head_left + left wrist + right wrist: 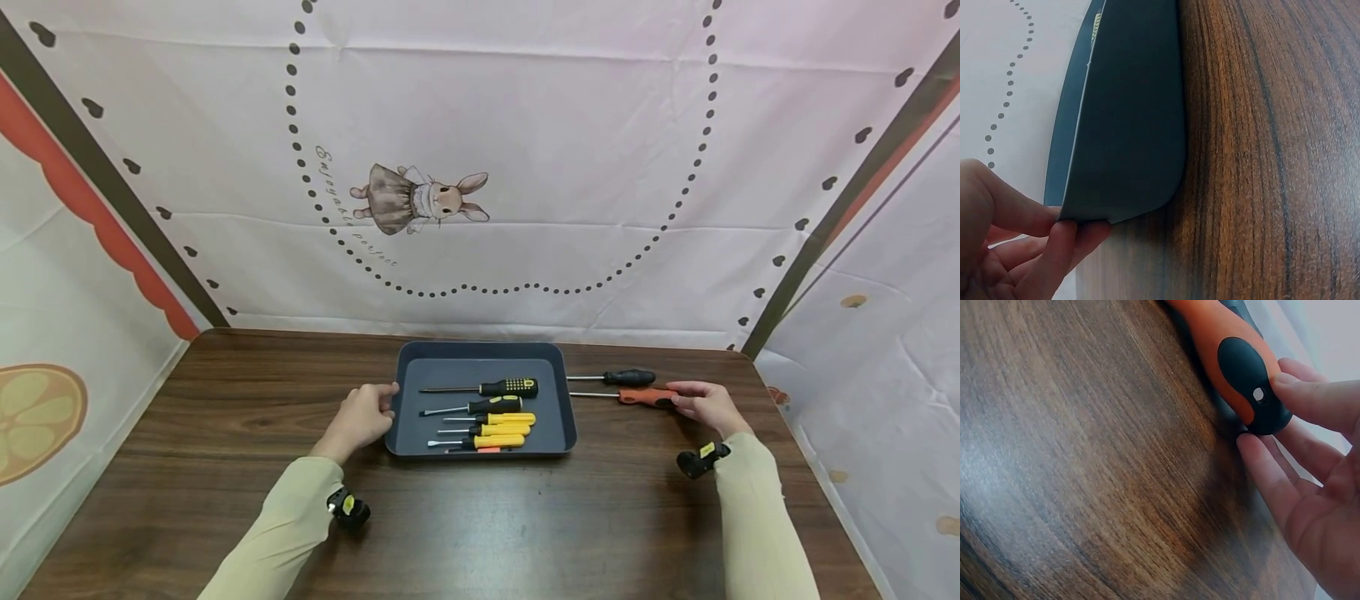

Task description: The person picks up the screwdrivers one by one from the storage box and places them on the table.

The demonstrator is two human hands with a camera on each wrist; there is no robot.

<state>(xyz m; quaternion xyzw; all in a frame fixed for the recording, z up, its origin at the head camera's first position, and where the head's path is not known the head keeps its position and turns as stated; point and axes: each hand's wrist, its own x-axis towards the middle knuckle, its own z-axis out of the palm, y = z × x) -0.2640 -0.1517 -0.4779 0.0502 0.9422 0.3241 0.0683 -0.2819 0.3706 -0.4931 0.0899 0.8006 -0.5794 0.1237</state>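
A dark grey tray [480,350] lies on the table, its left rim pinched between the thumb and fingers of my left hand [363,417]. In the left wrist view, the fingers of that hand [1022,244] meet at the corner of the tray [1129,125]. To the right of the tray, my right hand [708,404] pinches the butt end of an orange-and-black screwdriver [645,397]. The right wrist view has the thumb on the handle [1229,356] and fingers beside and beneath its end. Just behind lies a black-handled screwdriver [630,378], untouched.
Inside the tray lie several screwdrivers: a black one with yellow dots [510,387], a black-and-yellow one [495,405] and yellow-handled ones [498,441]. Something orange shows partly at the near wall. A patterned white cloth [480,258] hangs behind the brown wooden table [480,533].
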